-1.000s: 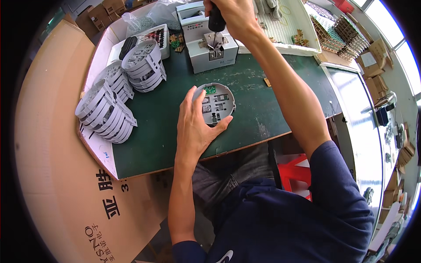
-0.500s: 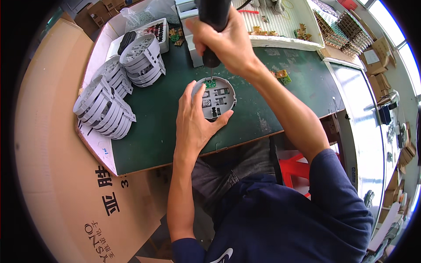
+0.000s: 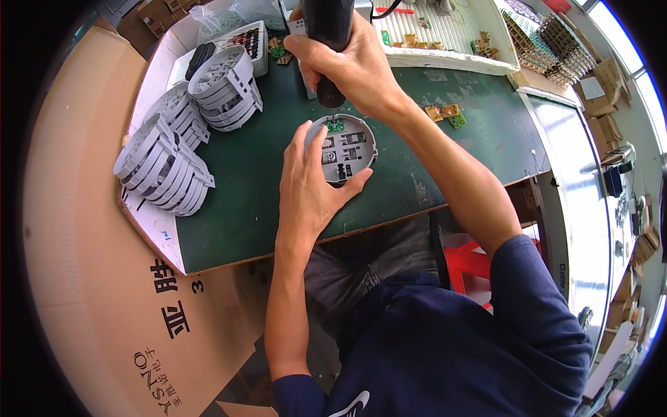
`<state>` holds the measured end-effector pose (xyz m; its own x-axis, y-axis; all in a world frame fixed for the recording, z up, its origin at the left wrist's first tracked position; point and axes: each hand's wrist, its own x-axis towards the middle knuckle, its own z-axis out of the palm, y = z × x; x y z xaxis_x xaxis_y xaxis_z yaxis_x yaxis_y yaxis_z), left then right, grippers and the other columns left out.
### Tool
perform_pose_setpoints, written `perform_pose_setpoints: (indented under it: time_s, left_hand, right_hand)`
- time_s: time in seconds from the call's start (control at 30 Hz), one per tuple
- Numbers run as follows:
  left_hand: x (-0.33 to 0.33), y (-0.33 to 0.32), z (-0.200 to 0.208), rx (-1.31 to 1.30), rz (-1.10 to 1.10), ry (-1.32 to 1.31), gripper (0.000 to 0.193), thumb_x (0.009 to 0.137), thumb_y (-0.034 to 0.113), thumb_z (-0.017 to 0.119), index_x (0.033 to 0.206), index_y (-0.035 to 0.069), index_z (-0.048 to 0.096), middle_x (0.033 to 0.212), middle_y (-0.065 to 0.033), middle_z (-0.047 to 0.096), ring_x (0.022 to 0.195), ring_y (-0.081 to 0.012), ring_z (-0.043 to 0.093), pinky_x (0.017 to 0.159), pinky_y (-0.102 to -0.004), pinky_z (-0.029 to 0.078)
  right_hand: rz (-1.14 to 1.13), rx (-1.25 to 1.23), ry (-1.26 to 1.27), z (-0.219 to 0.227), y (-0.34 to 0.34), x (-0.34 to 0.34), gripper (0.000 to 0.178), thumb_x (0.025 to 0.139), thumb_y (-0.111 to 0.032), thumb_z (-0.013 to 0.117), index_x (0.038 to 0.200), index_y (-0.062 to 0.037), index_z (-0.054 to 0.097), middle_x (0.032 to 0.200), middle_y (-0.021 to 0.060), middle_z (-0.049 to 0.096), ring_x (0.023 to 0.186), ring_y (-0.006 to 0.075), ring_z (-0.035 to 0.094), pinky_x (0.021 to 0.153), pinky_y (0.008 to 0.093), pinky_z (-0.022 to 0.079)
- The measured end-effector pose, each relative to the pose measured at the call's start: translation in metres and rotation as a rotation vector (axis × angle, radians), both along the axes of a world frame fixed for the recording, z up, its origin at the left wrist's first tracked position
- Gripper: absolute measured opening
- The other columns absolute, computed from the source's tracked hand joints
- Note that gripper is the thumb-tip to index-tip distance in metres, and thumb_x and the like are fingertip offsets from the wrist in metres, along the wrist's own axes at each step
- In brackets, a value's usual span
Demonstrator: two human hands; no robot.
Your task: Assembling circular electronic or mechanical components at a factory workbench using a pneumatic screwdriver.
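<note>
A round grey plastic housing (image 3: 357, 162) lies on the green tabletop, its inside facing up. My left hand (image 3: 307, 170) grips it around the left and near rim, fingertips at the far left edge and thumb at the near right. A small green circuit board (image 3: 336, 126) sits inside by the far rim. My right hand (image 3: 354, 69) is wrapped round a black electric screwdriver (image 3: 328, 28), held upright. Its thin bit points down onto the circuit board; whether a screw sits under the tip is too small to tell.
Stacks of grey housings (image 3: 167, 167) stand at the left. Behind them is a white tray of small parts (image 3: 258, 45). Small circuit boards (image 3: 445, 113) lie right of my right forearm. A foam tray (image 3: 451, 61) with more boards spans the far side; a red stool (image 3: 467, 267) stands below the table.
The view has shifted slightly. Both hands keep their holds, and the screwdriver bit stays over the small circuit board in the housing.
</note>
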<state>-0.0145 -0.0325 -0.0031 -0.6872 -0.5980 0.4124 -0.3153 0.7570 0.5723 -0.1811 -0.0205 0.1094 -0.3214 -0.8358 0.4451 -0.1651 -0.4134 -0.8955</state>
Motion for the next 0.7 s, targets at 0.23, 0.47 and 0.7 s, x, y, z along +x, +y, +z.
perform_pose_setpoints:
  time_s: [0.23,0.47,0.7]
  left_hand:
    - [-0.002,0.0,0.001,-0.009,-0.003,0.006,0.082,0.078,0.041,0.088,0.14,0.001,0.052,0.151,-0.0215,0.046,0.133,-0.0398,0.05,0.109,-0.0472,0.047]
    - [-0.002,0.0,0.0,-0.024,-0.001,0.023,0.082,0.078,0.041,0.088,0.139,-0.001,0.053,0.149,-0.0226,0.047,0.132,-0.0405,0.051,0.108,-0.0472,0.047]
    - [0.001,-0.002,0.002,-0.01,0.001,0.03,0.084,0.076,0.042,0.089,0.138,-0.003,0.053,0.149,-0.0236,0.047,0.134,-0.0406,0.049,0.111,-0.0455,0.045]
  right_hand:
    - [0.056,0.024,-0.002,-0.005,-0.005,-0.005,0.034,0.094,-0.028,0.076,0.105,-0.0045,0.055,0.072,0.0018,0.059,0.057,0.0097,0.055,0.051,0.027,0.045]
    - [0.035,0.088,0.146,-0.007,-0.006,-0.005,0.044,0.096,-0.029,0.075,0.126,-0.0018,0.057,0.086,0.0066,0.066,0.071,0.0123,0.064,0.065,0.0287,0.053]
    - [0.103,-0.035,0.148,-0.011,-0.022,0.0,0.055,0.095,-0.028,0.077,0.138,-0.0006,0.055,0.072,0.0007,0.059,0.061,0.0093,0.06,0.06,0.0266,0.049]
